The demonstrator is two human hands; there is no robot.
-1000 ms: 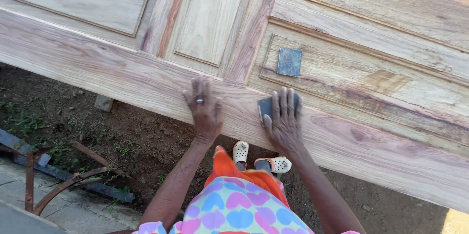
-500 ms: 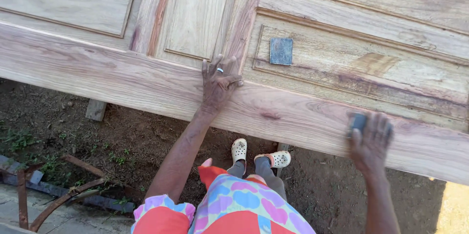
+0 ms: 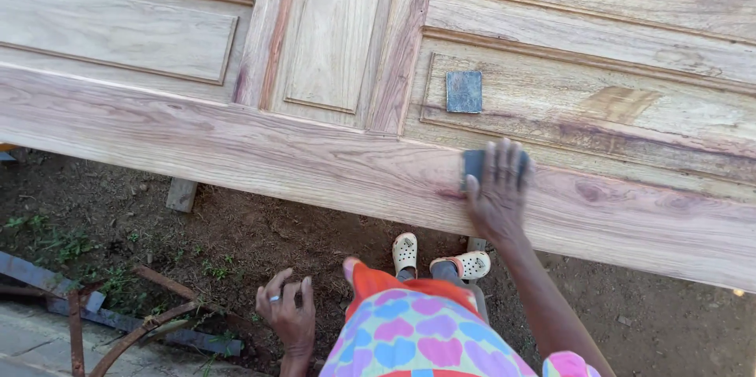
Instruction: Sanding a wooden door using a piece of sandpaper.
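A large unfinished panelled wooden door (image 3: 236,149) lies flat in front of me. My right hand (image 3: 496,196) presses a dark sanding pad (image 3: 474,164) flat against the door's near rail. A second dark square pad (image 3: 464,91) lies loose on a panel just above it. My left hand (image 3: 287,314) hangs off the door at my side, fingers spread, a ring on one finger, holding nothing.
Bare dirt ground (image 3: 236,243) with sparse weeds lies under the door. Rusty metal bars (image 3: 134,330) and a paved edge sit at lower left. A wooden block (image 3: 181,194) props the door. My feet in white clogs (image 3: 405,251) stand below the rail.
My right hand slid the pad back left along the rail from the far right. My left hand came off the door and dropped to my side.
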